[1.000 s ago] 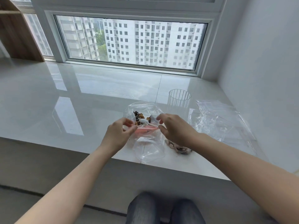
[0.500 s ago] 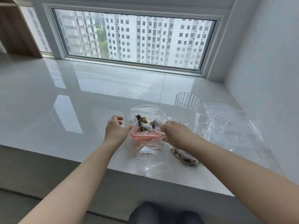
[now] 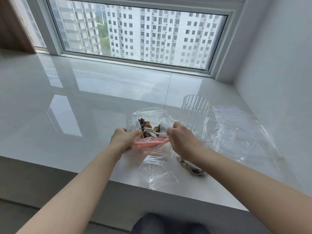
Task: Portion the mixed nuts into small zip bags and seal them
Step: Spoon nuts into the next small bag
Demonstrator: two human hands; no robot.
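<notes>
Both hands, left hand (image 3: 121,141) and right hand (image 3: 181,139), pinch a zip bag (image 3: 150,143) open; one filled bag (image 3: 194,168) apparently lies done, empty bags (image 3: 239,132) remain.

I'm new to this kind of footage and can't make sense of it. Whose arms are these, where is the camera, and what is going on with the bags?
There is no machine here. The camera sits on a person's head and looks forward and down, so you see their own two arms reaching out.

The left hand and right hand each pinch one end of the red zip strip of a small zip bag. Whether the strip is closed I cannot tell.

Behind it lies a larger clear bag holding the mixed nuts and a white spoon. On the glossy white ledge also stand a ribbed clear cup, spare empty bags to the right, and a filled small bag under the right forearm.
</notes>
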